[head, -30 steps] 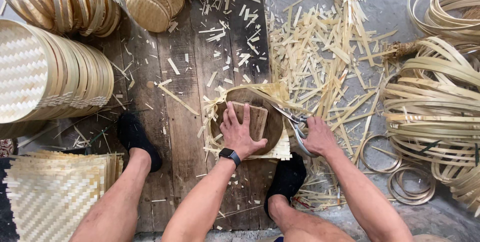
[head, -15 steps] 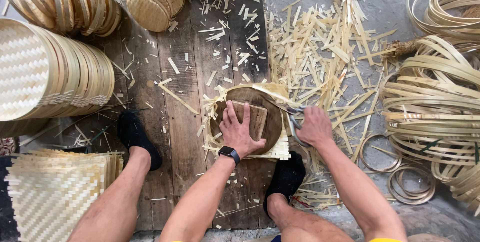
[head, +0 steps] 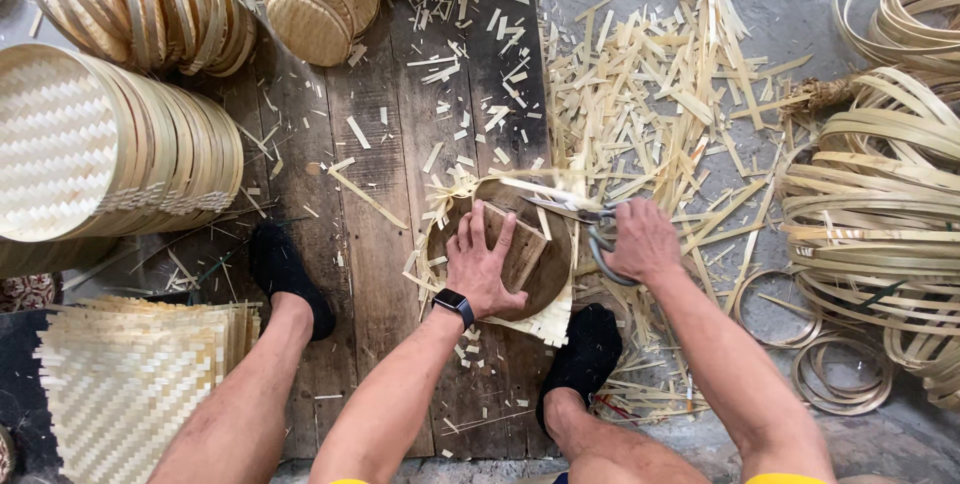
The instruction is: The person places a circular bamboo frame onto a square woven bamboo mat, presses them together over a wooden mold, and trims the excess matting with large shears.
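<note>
Currently, the left hand (head: 485,269) presses flat, fingers spread, on the round wooden template (head: 505,249) over the woven mat (head: 555,319). The right hand (head: 645,239), closed around the scissors (head: 580,214), has shifted from the template's right edge to its upper-right rim, so trimming has progressed around it.

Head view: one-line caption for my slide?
Left hand presses a round template on a woven mat; right hand trims with scissors.

bright even daylight | soft shadows | sharp focus | wide-angle edge bending
</note>
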